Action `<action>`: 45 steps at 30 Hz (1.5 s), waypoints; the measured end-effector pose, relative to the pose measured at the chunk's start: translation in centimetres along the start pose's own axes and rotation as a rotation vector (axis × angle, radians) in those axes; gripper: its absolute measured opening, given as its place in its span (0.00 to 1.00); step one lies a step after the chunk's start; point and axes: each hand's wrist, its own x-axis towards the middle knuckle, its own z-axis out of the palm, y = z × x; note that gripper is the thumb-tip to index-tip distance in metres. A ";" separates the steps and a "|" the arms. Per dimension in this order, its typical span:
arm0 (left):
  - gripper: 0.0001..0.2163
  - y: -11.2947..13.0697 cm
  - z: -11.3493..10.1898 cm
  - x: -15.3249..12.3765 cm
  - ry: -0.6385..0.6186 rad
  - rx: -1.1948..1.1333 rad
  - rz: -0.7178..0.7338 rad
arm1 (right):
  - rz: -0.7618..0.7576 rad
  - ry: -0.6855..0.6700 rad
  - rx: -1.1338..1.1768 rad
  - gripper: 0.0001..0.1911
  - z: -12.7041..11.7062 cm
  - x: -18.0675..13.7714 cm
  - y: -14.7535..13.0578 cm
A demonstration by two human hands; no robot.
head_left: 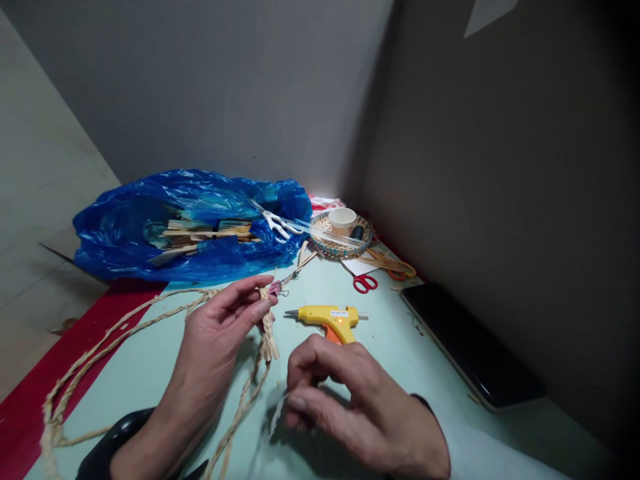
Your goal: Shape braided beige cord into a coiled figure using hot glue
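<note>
At ten o'clock in the view lies a pale, marbled floor; at eight, a dark red border edges the table. Its smooth, pale green top runs rightward towards two plain panels, a grey one at twelve and a shadowed one at two, bearing one white paper high up.

Out at eight loop rough, twisted straw cords. At nine, one crinkled, glossy blue plastic bag spreads around one bundle of flat straw strips, too many to count; one pair of white-handled scissors rests at its right end. At eight, nearer centre, the left hand pinches one flat braided straw piece between thumb and fingers, one pink clip at its top. Below centre, at six, lies one yellow glue gun, a small orange light glowing on it. Near five, the right hand is loosely curled; a blurred white strand hangs by its fingertips, and whether it is gripped I cannot tell. Just right of centre, one round woven basket holds one cup and one dark spool. Red-handled scissors lie at four, close in; farther out, one black, flat rectangular device.
</note>
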 end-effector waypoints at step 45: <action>0.09 -1.4 -1.7 -1.1 -0.374 -0.005 -0.244 | 0.151 0.241 -0.117 0.07 -4.2 1.5 1.2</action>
